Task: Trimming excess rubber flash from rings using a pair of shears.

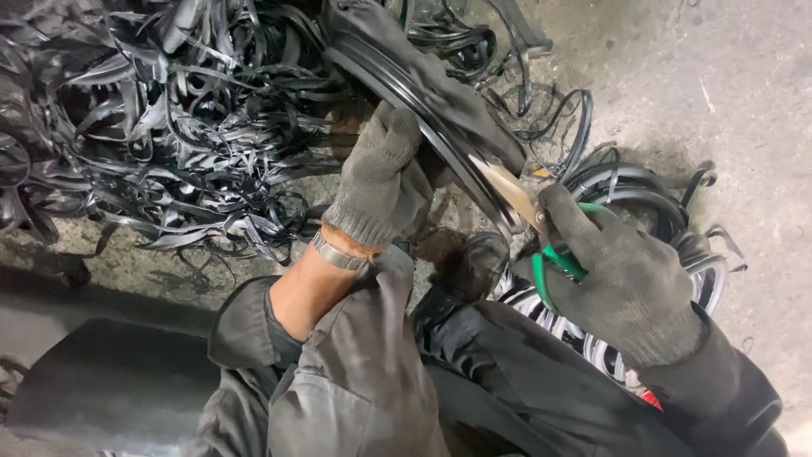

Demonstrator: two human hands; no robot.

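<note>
Huge tangle of cut black rubber strips (pixel 169 118) filling the whole upper left, heaped on the grey concrete floor (pixel 727 93) that shows bare on the right. Down at the lower left, a big dark curved sheet of rubber (pixel 110 381), smooth and dull. Over on the right, under the forearm, a stack of coiled black rings (pixel 651 203), looped on top of each other, some glinting pale at the lower edge.

Running diagonally through the middle from top centre down toward the right — a thick black rubber tube (pixel 423 93) with a ribbed bead along its lower edge, held up off the pile.

Left hand (pixel 381 173) in a grimy grey knit glove, clamped shut round the tube from below, fingers curled over the edge, metal bracelet (pixel 337 252) on the bare wrist just below the cuff.

Right hand (pixel 622 275), same kind of glove, closed round the green handles of a pair of scissors (pixel 529 216) — pale blades pointing up-left and biting into the tube's beaded edge, just beside the left hand. Can't tell how far apart the blades are, mostly buried in the rubber
</note>
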